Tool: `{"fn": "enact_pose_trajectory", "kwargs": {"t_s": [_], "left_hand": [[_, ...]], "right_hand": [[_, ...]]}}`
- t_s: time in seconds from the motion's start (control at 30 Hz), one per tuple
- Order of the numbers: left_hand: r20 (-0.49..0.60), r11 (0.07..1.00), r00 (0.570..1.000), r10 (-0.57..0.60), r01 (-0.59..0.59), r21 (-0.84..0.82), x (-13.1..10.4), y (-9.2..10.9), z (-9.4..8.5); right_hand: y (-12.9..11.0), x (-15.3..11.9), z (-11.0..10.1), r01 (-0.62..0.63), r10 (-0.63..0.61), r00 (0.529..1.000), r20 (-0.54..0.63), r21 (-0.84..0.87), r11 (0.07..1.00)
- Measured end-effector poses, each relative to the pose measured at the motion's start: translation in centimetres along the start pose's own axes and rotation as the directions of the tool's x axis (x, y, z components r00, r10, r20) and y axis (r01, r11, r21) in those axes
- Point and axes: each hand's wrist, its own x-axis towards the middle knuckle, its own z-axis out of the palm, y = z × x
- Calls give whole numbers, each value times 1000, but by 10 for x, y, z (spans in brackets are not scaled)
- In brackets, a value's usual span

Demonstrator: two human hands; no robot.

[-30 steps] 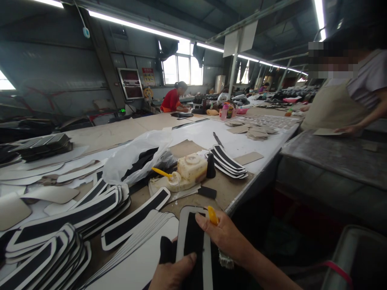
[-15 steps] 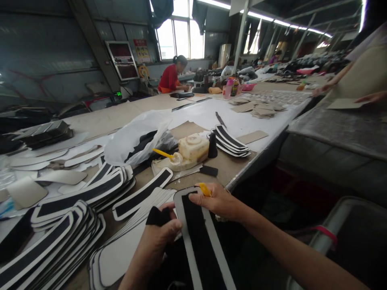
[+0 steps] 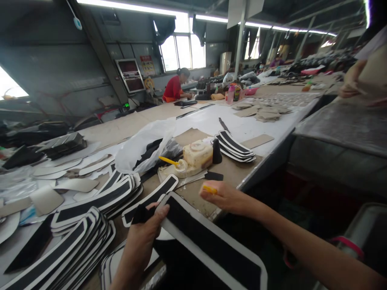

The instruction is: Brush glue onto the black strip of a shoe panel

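Note:
My left hand [image 3: 145,233] pinches one end of a long curved panel [image 3: 208,237], light grey at its border with a black strip down its middle. A bit of black material [image 3: 141,214] also shows at this hand. The panel slants down to the right over the table's front edge. My right hand [image 3: 225,197], apart from the panel, is closed around a small yellow tool [image 3: 209,189]; its working end is hidden. Beyond the hands stands a stained cream block-shaped container [image 3: 198,155], with a yellow-handled brush [image 3: 168,160] resting in white paste beside it.
Stacks of similar panels [image 3: 69,245] fill the left side, and a smaller stack [image 3: 234,147] lies behind the container. A white plastic bag [image 3: 136,143] holds black material. A person in red [image 3: 173,88] works farther back; another person's hands [image 3: 350,86] are at right.
My right hand has let go of the panel's end and moved slightly right with the yellow tool. My left hand has shifted left, and the panel's lower end has swung right.

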Motion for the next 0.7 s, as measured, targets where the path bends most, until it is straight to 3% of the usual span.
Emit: {"fn": "enact_pose_trajectory", "kwargs": {"t_s": [0.13, 0.23, 0.37, 0.47, 0.6, 0.7], "left_hand": [[-164, 985, 982, 94, -115, -125, 0, -4, -7], [-224, 977, 970, 100, -138, -163, -3, -6, -6], [-309, 976, 950, 38, -102, -191, -9, -11, -2], [-259, 988, 965, -35, -6, -156, -9, -14, -11], [-140, 985, 976, -165, 169, 17, -13, -15, -34], [-112, 965, 966, -232, 213, -156, -23, -22, -43]], "right_hand": [[25, -42, -14, -196, 191, 968, -161, -17, 980], [35, -65, 0, -303, 325, 936, -133, 159, 939], [32, -72, 27, -378, 446, 894, -48, 457, 805], [26, -69, 28, -383, 466, 885, 2, 574, 724], [24, -68, 10, -365, 443, 896, 37, 628, 687], [31, -65, 5, -347, 437, 896, 85, 747, 567]]}}
